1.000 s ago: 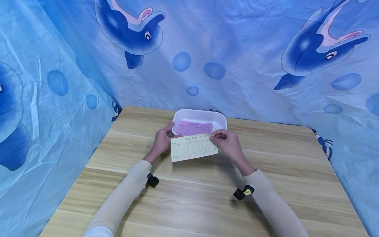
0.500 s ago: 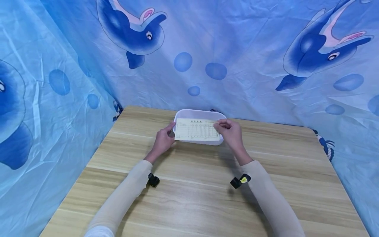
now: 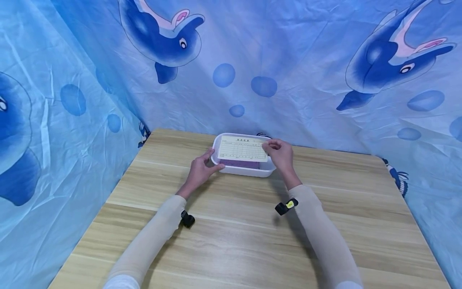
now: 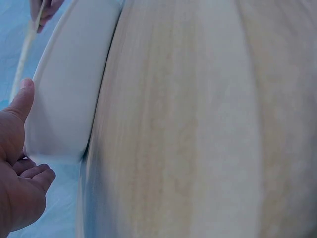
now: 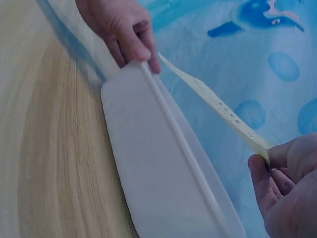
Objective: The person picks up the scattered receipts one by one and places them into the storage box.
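A pale yellow printed form slip (image 3: 243,148) is held above a white plastic tub (image 3: 247,171) on the table. My right hand (image 3: 280,155) pinches the slip's upper right corner between thumb and fingers; the right wrist view shows the slip (image 5: 218,105) stretching out from that hand (image 5: 292,183), apart from the rim. With my left hand (image 3: 200,166) I grip the tub's left end, thumb on the near rim and fingers round the end wall. Beneath the slip, inside the tub, part of some purple-pink form slips (image 3: 240,163) shows; the rest is hidden.
The tub stands near the back edge of a wood-grain table (image 3: 231,241). Behind and to the left hangs a blue curtain (image 3: 296,112) printed with dolphins and bubbles. Each forearm has a black wrist camera (image 3: 187,220) strapped on.
My right hand has carried the yellow slip away from me, from in front of the tub to over it. The slip now covers most of the purple-pink slips. My left hand stays at the tub.
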`<state>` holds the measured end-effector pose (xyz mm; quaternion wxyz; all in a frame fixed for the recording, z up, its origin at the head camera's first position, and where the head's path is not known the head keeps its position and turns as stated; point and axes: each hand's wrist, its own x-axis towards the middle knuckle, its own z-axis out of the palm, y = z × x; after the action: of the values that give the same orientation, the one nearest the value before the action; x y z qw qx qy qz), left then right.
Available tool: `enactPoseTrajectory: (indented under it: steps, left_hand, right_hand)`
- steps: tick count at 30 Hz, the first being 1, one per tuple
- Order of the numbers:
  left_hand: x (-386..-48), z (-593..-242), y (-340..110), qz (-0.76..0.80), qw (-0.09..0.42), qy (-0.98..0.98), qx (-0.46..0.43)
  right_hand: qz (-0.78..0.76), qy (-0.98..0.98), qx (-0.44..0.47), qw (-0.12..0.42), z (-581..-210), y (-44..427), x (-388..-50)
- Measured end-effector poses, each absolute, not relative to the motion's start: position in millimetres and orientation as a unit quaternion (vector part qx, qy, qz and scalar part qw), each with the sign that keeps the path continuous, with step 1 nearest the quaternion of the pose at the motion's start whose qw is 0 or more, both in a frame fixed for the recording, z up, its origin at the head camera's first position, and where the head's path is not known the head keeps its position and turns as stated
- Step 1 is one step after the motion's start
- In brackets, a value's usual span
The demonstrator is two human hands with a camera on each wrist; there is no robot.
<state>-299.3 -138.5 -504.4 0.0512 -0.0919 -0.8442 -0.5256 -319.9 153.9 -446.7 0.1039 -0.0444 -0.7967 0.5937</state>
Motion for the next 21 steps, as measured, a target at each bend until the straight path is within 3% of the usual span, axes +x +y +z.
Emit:
enactPoseTrajectory:
  steps: [21]
  left_hand:
    - [-299, -508, -139, -0.521, 0.055, -0.847, -0.092]
  right_hand:
    - [0.543, -0.836, -0.056, 0.055, -469, 140, -342]
